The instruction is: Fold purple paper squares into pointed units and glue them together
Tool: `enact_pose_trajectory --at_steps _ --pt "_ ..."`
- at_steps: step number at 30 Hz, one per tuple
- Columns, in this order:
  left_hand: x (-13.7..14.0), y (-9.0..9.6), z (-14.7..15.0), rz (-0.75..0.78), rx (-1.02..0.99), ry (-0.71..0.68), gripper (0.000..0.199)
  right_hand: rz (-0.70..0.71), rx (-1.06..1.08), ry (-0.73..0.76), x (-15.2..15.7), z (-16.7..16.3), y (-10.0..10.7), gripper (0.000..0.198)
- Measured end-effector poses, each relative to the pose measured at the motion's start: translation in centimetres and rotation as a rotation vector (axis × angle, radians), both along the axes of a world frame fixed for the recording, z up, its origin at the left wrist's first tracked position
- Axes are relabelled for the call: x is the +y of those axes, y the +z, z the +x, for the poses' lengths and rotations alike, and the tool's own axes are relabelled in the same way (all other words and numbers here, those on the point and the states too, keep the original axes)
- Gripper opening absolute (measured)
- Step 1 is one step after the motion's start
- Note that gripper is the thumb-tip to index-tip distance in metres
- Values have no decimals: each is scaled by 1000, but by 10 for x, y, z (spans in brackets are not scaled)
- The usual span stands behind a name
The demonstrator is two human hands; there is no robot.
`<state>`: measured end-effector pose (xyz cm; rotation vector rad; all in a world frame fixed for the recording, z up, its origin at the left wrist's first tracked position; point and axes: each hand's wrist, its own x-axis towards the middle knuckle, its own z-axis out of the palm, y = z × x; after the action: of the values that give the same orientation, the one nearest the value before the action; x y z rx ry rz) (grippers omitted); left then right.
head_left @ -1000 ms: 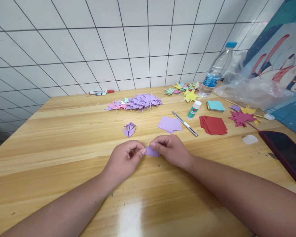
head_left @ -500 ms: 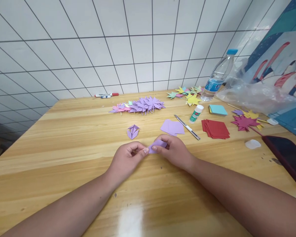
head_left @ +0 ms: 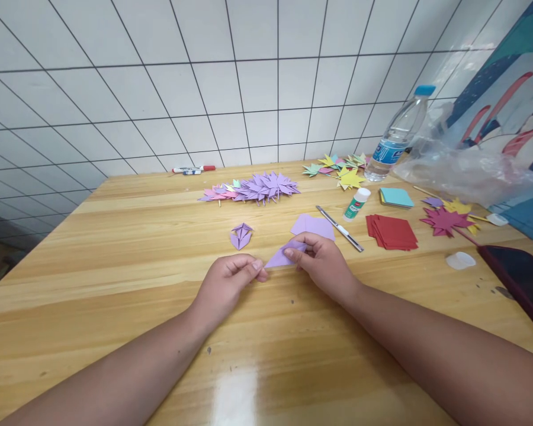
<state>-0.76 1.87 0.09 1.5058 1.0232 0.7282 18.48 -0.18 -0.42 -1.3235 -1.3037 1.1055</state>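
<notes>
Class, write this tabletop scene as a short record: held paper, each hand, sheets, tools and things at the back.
Held paper: light purple, tapering to a point at left
Left hand: pinching that point
Right hand: gripping the other end, thumb on top
Sheets: purple sheets, red sheets
Tools: cutter knife, glue stick
Back: markers, water bottle

purple paper [head_left: 279, 259] now triangular, more exposed

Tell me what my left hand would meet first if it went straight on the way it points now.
Your left hand would most likely meet the folded lilac paper first, right beside its fingertips, then the right hand gripping that paper's other end, though depth is hard to judge here.
</notes>
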Motion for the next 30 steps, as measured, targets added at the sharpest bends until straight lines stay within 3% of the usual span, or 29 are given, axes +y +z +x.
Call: enact_pose_trajectory --at_steps 4,8,12,22,24,28,30 --pt "0 2 1 21 -5 25 27 14 -99 35 -1 0 0 14" --pt "-1 1 4 49 -12 -27 24 82 -295 245 -7 -2 -2 11" --pt "-1 -1 7 54 11 -22 24 142 -437 292 -11 -4 -4 28" --pt "-4 -3 6 73 84 -104 13 167 -483 365 -14 -6 0 51" --pt "-3 -2 6 66 38 -49 13 151 -406 328 -13 -5 -1 48" --pt "-1 -2 7 52 1 8 13 50 -157 275 -9 -5 -1 15" --pt "-1 -3 6 69 25 1 13 8 -102 261 -7 -5 -1 8"
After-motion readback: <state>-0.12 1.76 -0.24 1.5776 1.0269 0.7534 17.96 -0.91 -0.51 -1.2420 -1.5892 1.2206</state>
